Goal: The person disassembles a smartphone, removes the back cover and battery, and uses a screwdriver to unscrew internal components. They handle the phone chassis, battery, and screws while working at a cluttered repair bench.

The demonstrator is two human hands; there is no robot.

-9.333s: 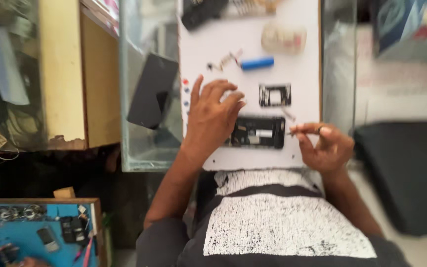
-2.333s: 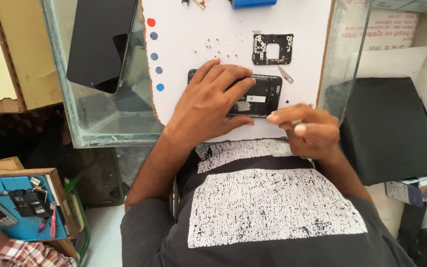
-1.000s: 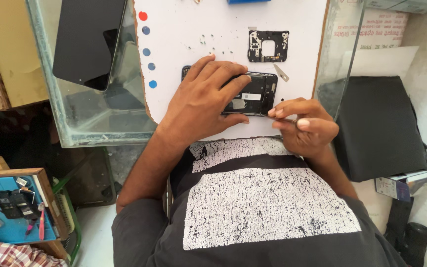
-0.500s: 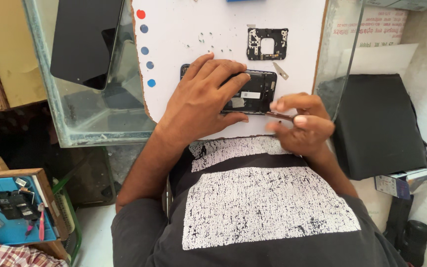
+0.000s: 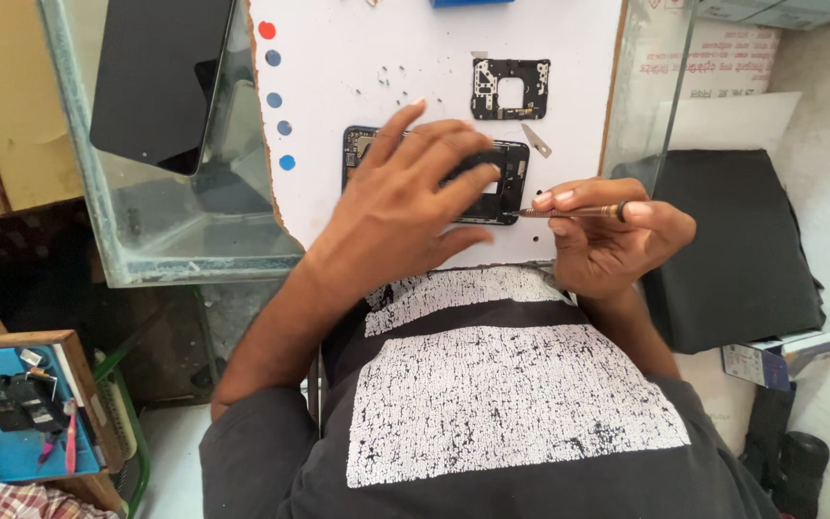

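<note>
White board (image 5: 386, 38) lies on a glass counter (image 5: 165, 240) and serves as the work surface — on it is an opened black phone (image 5: 506, 178). The left hand (image 5: 401, 207) rests flat over the phone with fingers spread, gripping nothing. The right hand (image 5: 612, 235) pinches a thin screwdriver (image 5: 573, 211) — its tip meets the phone's right edge. A small black frame part (image 5: 509, 88) lies just above, near tiny screws (image 5: 391, 75).

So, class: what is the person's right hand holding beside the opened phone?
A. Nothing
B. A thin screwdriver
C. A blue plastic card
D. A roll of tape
B: the right hand pinches a thin screwdriver, tip pointing at the opened phone under the left hand.
</note>
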